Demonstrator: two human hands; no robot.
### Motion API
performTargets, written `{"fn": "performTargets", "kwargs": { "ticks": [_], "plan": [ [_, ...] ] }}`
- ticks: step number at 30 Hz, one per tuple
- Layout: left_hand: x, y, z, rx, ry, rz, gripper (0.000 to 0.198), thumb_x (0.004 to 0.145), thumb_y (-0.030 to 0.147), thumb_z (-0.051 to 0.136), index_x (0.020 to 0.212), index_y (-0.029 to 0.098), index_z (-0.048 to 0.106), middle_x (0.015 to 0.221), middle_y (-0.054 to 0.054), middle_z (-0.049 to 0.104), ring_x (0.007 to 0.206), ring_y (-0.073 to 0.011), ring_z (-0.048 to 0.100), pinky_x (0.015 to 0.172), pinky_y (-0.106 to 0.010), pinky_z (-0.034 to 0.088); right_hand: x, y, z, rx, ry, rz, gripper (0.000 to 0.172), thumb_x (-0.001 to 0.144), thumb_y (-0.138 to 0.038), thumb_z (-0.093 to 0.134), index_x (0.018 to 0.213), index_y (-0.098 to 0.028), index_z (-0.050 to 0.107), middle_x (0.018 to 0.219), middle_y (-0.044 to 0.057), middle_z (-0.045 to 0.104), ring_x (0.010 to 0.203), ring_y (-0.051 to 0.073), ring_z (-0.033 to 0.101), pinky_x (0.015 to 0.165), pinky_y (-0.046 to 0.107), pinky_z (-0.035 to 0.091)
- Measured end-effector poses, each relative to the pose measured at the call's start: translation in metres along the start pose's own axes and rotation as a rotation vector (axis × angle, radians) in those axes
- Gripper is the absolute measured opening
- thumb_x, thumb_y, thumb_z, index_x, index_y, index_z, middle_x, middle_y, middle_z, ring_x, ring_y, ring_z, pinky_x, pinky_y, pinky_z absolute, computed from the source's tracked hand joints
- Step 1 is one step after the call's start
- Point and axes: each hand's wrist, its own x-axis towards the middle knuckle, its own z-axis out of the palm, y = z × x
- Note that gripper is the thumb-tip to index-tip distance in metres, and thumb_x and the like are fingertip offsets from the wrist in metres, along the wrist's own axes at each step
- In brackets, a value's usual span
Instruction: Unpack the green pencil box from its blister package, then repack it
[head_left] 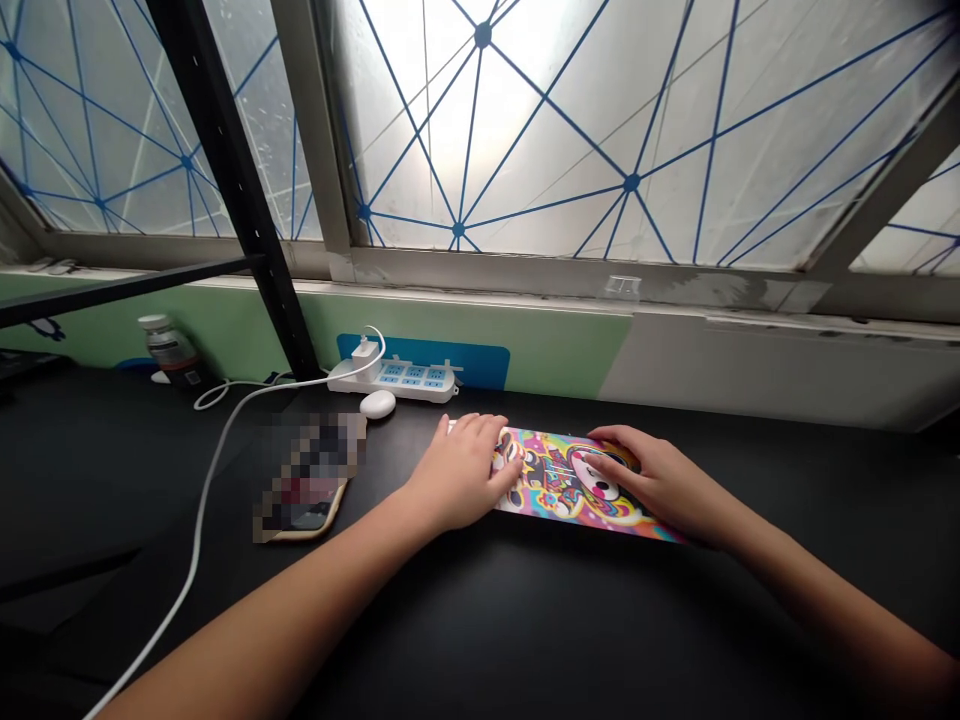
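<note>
Hands [465, 470] over part-hidden colourful panel [551, 470]

The left hand [466, 472] is laid palm down, the right hand [660, 482] with thumb [621, 474] parted from fingers [624, 437]; behind them both forearms [322, 605] are stretched.

Your left hand [461, 470]: one, bare, with slim fingers [480, 427] and a short, rounded thumb [507, 480]; paired with your left forearm [322, 600], bare, smooth in outline, broadening from the wrist to the cut of the lower edge. Your right hand [660, 475]: one, bare, slender-fingered; paired with your right forearm [840, 605], likewise bare, narrower in view, running off at the right edge.
</note>
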Motion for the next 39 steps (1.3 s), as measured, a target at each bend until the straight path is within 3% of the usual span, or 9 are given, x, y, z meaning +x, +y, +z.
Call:
{"fn": "performTargets", "kwargs": {
  "ticks": [6, 12, 15, 19, 22, 26, 29, 33, 39],
  "plan": [
    [0.001, 0.001, -0.004, 0.118, 0.043, 0.029, 0.06, 0.093, 0.055, 0.057, 0.14, 0.019, 0.047, 0.139, -0.016, 0.057, 0.131, -0.0342, 0.048, 0.112, -0.064, 0.027, -0.002, -0.011, 0.003, -0.101, 0.105, -0.092, 0.051, 0.092, -0.064, 0.048, 0.118, -0.021, 0.061, 0.114, 0.012, 0.067, 0.106, 0.032, 0.06, 0.093, 0.047, 0.045],
    [0.001, 0.001, -0.008, 0.284, 0.258, 0.174, 0.07, 0.083, 0.057, 0.072, 0.138, 0.021, 0.048, 0.127, -0.012, 0.061, 0.123, -0.0325, 0.051, 0.117, -0.062, 0.018, -0.005, -0.012, 0.001, -0.19, 0.34, -0.199, 0.049, 0.087, -0.065, 0.057, 0.109, -0.022, 0.063, 0.102, 0.011, 0.066, 0.098, 0.032, 0.06, 0.09, 0.047, 0.044],
    [0.0, 0.004, -0.013, 0.358, 0.328, 0.25, 0.059, 0.084, 0.049, 0.075, 0.131, 0.022, 0.053, 0.118, -0.009, 0.064, 0.113, -0.0294, 0.055, 0.118, -0.062, 0.013, -0.011, -0.016, -0.005, -0.229, 0.467, -0.255, 0.042, 0.084, -0.064, 0.063, 0.098, -0.024, 0.063, 0.096, 0.011, 0.065, 0.097, 0.034, 0.06, 0.094, 0.049, 0.042],
    [-0.005, 0.013, -0.019, 0.385, 0.365, 0.308, 0.027, 0.09, 0.037, 0.071, 0.109, 0.023, 0.059, 0.111, -0.006, 0.067, 0.104, -0.0257, 0.059, 0.119, -0.061, 0.014, -0.024, -0.029, -0.007, -0.265, 0.552, -0.349, 0.028, 0.089, -0.054, 0.062, 0.09, -0.026, 0.057, 0.105, 0.012, 0.066, 0.102, 0.034, 0.061, 0.093, 0.048, 0.044],
    [-0.008, 0.018, -0.021, 0.386, 0.337, 0.344, 0.005, 0.098, 0.027, 0.058, 0.1, 0.022, 0.059, 0.124, -0.007, 0.066, 0.113, -0.0258, 0.06, 0.117, -0.059, 0.021, -0.033, -0.04, -0.002, -0.288, 0.515, -0.384, 0.02, 0.095, -0.043, 0.056, 0.083, -0.026, 0.054, 0.114, 0.01, 0.068, 0.095, 0.03, 0.065, 0.082, 0.043, 0.048],
    [-0.01, 0.018, -0.017, 0.352, 0.194, 0.354, 0.008, 0.097, 0.028, 0.058, 0.099, 0.021, 0.06, 0.122, -0.009, 0.068, 0.106, -0.0272, 0.064, 0.105, -0.051, 0.04, -0.035, -0.046, 0.008, -0.347, 0.399, -0.477, 0.019, 0.097, -0.035, 0.049, 0.08, -0.026, 0.053, 0.106, 0.01, 0.07, 0.081, 0.026, 0.065, 0.07, 0.039, 0.047],
    [-0.01, 0.016, -0.014, 0.328, 0.138, 0.365, 0.025, 0.094, 0.043, 0.062, 0.101, 0.02, 0.06, 0.108, -0.009, 0.07, 0.097, -0.0284, 0.065, 0.093, -0.046, 0.047, -0.031, -0.043, 0.013, -0.369, 0.366, -0.515, 0.01, 0.092, -0.032, 0.052, 0.097, -0.025, 0.057, 0.094, 0.01, 0.066, 0.076, 0.026, 0.061, 0.064, 0.037, 0.047],
    [-0.008, 0.015, -0.016, 0.246, 0.136, 0.318, 0.054, 0.091, 0.069, 0.051, 0.104, 0.018, 0.06, 0.101, -0.009, 0.07, 0.093, -0.0281, 0.065, 0.085, -0.041, 0.048, -0.027, -0.038, 0.016, -0.397, 0.289, -0.552, 0.039, 0.086, -0.029, 0.06, 0.124, -0.023, 0.053, 0.095, 0.01, 0.063, 0.079, 0.027, 0.059, 0.066, 0.038, 0.049],
    [-0.004, -0.002, -0.012, 0.275, 0.057, 0.208, 0.068, 0.086, 0.077, 0.05, 0.116, 0.017, 0.06, 0.116, -0.014, 0.067, 0.109, -0.0328, 0.061, 0.094, -0.044, 0.045, -0.027, -0.039, 0.024, -0.421, 0.182, -0.591, 0.058, 0.077, -0.017, 0.062, 0.133, -0.024, 0.051, 0.113, 0.012, 0.064, 0.091, 0.03, 0.058, 0.076, 0.042, 0.052]
  ]
}}
